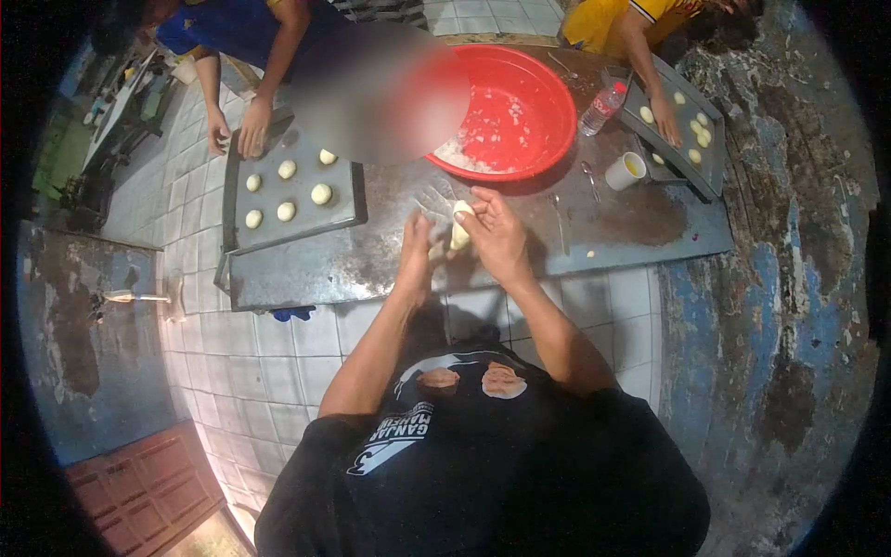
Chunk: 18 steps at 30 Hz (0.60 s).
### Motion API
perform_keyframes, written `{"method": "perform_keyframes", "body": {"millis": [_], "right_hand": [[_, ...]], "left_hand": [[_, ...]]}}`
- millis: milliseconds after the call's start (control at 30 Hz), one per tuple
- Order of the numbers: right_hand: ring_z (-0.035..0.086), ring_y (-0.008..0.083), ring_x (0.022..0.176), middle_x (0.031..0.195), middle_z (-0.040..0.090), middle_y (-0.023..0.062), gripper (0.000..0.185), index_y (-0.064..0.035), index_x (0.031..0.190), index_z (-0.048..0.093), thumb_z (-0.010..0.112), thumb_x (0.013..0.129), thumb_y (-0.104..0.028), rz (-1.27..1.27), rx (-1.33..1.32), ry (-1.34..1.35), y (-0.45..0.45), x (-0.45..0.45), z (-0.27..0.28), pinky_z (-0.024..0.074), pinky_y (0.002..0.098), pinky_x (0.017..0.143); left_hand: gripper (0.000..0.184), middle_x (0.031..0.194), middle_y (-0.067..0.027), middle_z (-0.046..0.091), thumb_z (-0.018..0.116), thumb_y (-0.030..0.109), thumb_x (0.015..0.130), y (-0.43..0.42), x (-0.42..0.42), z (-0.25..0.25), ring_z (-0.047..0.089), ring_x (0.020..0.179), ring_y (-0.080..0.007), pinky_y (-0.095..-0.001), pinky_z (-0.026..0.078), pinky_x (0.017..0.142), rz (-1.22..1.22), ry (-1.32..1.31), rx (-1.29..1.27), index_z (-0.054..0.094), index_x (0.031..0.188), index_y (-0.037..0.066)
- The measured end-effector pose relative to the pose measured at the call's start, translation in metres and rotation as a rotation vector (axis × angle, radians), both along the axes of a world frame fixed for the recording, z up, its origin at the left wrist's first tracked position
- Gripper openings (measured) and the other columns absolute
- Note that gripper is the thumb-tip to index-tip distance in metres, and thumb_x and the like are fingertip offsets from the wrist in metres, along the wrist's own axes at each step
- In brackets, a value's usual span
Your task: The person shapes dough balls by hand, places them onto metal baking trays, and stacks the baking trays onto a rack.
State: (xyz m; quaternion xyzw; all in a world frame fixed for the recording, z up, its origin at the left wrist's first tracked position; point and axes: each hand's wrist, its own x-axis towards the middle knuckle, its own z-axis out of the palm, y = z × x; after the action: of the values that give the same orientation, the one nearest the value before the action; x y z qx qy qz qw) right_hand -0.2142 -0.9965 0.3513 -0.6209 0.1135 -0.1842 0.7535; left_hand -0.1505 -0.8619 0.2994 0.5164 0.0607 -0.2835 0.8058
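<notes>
Beyond your black shirt (520, 464), over the near side of the metal-topped table (306, 283), your two hands are raised close together. Your right hand (502, 243) has the pale dough piece (460, 227) in its grasp, with the thumb lying across it. The piece sits at the side of that hand facing your other one, longer than it is wide, its far end showing past your thumb and its near end below. Your left hand (418, 249) is just beside it, smeared by blur; you can't tell whether its fingers close on anything or touch the dough.

To the right of your hands, two spoons lie on the tabletop, with a white cup (626, 173) holding something yellow near them. To your left, a dark tray (348, 206) carries round dough balls (287, 212), spaced apart. Farther out, past your hands, stands a big red basin (543, 102) with white bits clinging inside, and a bottle (601, 110) with a red cap beside it. At the far right, a co-worker's hand (666, 121) reaches into another tray (713, 176) of dough pieces. Across on the left, another person's hands (254, 128) are at the first tray's far corner.
</notes>
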Motion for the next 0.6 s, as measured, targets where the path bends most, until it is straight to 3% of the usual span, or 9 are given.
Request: {"method": "perform_keyframes", "body": {"millis": [67, 133, 200, 267, 333, 367, 400, 433, 600], "right_hand": [[0.070, 0.0326, 0.086, 0.097, 0.070, 0.0175, 0.024, 0.0023, 0.120, 0.059, 0.058, 0.099, -0.010, 0.041, -0.579, 0.339, -0.003, 0.001, -0.004, 0.0557, 0.0427, 0.080], [0.062, 0.0371, 0.095, 0.089, 0.067, 0.0167, 0.018, -0.0032, 0.100, 0.069, 0.063, 0.087, -0.013, 0.177, -1.073, -0.067, -0.002, 0.008, -0.052, 0.0494, 0.0485, 0.093], [0.061, 0.0361, 0.100, 0.098, 0.067, 0.0168, 0.020, -0.0038, 0.101, 0.071, 0.064, 0.086, -0.014, 0.312, -1.107, -0.066, 0.001, 0.021, -0.037, 0.0463, 0.0475, 0.099], [0.061, 0.0352, 0.106, 0.105, 0.065, 0.0173, 0.022, -0.0043, 0.107, 0.071, 0.064, 0.088, -0.014, 0.335, -0.806, -0.136, -0.036, 0.070, -0.053, 0.0477, 0.0449, 0.100], [0.065, 0.0307, 0.109, 0.113, 0.068, 0.0140, 0.023, -0.0063, 0.115, 0.070, 0.060, 0.097, -0.017, 0.188, -0.563, 0.282, -0.100, 0.121, -0.055, 0.0505, 0.0407, 0.098], [0.068, 0.0305, 0.105, 0.112, 0.070, 0.0157, 0.027, -0.0040, 0.118, 0.068, 0.055, 0.097, -0.012, 0.131, -0.691, 0.131, -0.160, 0.154, -0.115, 0.0521, 0.0411, 0.096], [0.068, 0.0333, 0.106, 0.109, 0.072, 0.0195, 0.031, -0.0007, 0.120, 0.067, 0.053, 0.094, -0.008, 0.049, -0.998, 0.364, -0.253, 0.208, -0.166, 0.0529, 0.0419, 0.096], [0.068, 0.0358, 0.107, 0.107, 0.072, 0.0230, 0.033, 0.0014, 0.120, 0.067, 0.051, 0.092, -0.005, 0.157, -1.151, 0.522, -0.270, 0.223, -0.133, 0.0527, 0.0443, 0.097], [0.062, 0.0411, 0.116, 0.123, 0.064, 0.0269, 0.037, 0.0007, 0.127, 0.062, 0.054, 0.092, -0.009, -0.087, -1.364, 0.273, -0.358, 0.266, -0.259, 0.0485, 0.0486, 0.102]], "left_hand": [[0.064, 0.127, -0.0122, 0.060, 0.062, 0.020, 0.100, 0.016, -0.003, -0.049, 0.060, 0.111, -0.0213, -0.0341, 0.050, 0.094, -0.321, -0.193, 0.398, 0.032, 0.154, 0.005], [0.052, 0.132, -0.0117, 0.061, 0.061, 0.006, 0.095, 0.016, -0.012, -0.068, 0.059, 0.118, -0.0222, -0.0331, 0.047, 0.100, -0.293, -0.335, 0.392, 0.047, 0.145, 0.003], [0.048, 0.131, -0.0088, 0.063, 0.061, 0.001, 0.093, 0.014, -0.003, -0.066, 0.059, 0.119, -0.0185, -0.0319, 0.046, 0.102, -0.320, -0.342, 0.373, 0.053, 0.141, 0.004], [0.051, 0.128, -0.0074, 0.064, 0.063, -0.002, 0.090, 0.005, 0.021, -0.056, 0.060, 0.117, -0.0175, -0.0318, 0.047, 0.102, -0.308, -0.171, 0.241, 0.053, 0.140, 0.004], [0.054, 0.126, -0.0060, 0.065, 0.066, -0.004, 0.088, 0.001, 0.046, -0.034, 0.061, 0.116, -0.0166, -0.0317, 0.047, 0.102, -0.288, 0.013, 0.102, 0.054, 0.139, 0.005], [0.058, 0.127, -0.0049, 0.065, 0.070, -0.005, 0.085, 0.002, 0.062, -0.023, 0.061, 0.117, -0.0160, -0.0308, 0.047, 0.103, -0.271, 0.078, -0.008, 0.054, 0.139, 0.005], [0.061, 0.128, -0.0039, 0.064, 0.074, -0.005, 0.082, -0.001, 0.093, -0.024, 0.061, 0.118, -0.0155, -0.0300, 0.047, 0.103, -0.236, 0.152, -0.120, 0.054, 0.139, 0.006], [0.065, 0.127, -0.0034, 0.065, 0.077, -0.009, 0.078, 0.000, 0.108, -0.026, 0.062, 0.117, -0.0157, -0.0295, 0.049, 0.101, -0.211, 0.183, -0.142, 0.055, 0.138, 0.006], [0.066, 0.122, -0.0024, 0.065, 0.074, -0.015, 0.077, 0.008, 0.164, -0.032, 0.061, 0.113, -0.0136, -0.0271, 0.050, 0.097, -0.245, 0.245, -0.108, 0.055, 0.136, 0.006]]}}
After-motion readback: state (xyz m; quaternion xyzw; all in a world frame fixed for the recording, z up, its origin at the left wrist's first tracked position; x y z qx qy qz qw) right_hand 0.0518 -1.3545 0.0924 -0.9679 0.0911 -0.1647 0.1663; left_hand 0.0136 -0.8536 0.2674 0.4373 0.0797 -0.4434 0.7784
